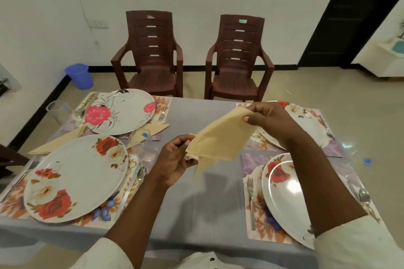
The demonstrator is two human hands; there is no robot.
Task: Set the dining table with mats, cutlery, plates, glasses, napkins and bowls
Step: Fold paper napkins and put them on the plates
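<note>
- White-walled room with a tiled floor, two dark brown plastic chairs (150,54) pushed back from the far side of a table (196,192) covered in a grey cloth. There's a blue bucket (79,75) on the floor at far left.
- Both hands are up over the middle of the table holding one beige napkin (220,137) in the air, not touching the cloth.
- Right hand (271,120) pinches the napkin's upper far corner, fingers closed on it.
- Left hand (175,159) grips the lower near edge, fingers curled round the fabric, so the napkin hangs stretched on a slant between the two.
- Left side is pretty much laid: near-left plate (74,179) with red roses sits on a floral mat, fork (20,178) on its left, spoon (136,181) on its right.
- Far-left plate (119,111) with pink flowers is on its own mat, with a folded napkin (59,140) lying between the two left plates.
- A clear glass (58,111) stands at the far-left corner, another glass (142,144) just right of the near-left plate.
- Right side: near-right plate (288,194) on a mat with a fork (251,201) on its left and a spoon (364,196) on its right.
- The far-right plate (310,124) is partly hidden behind the right hand.
</note>
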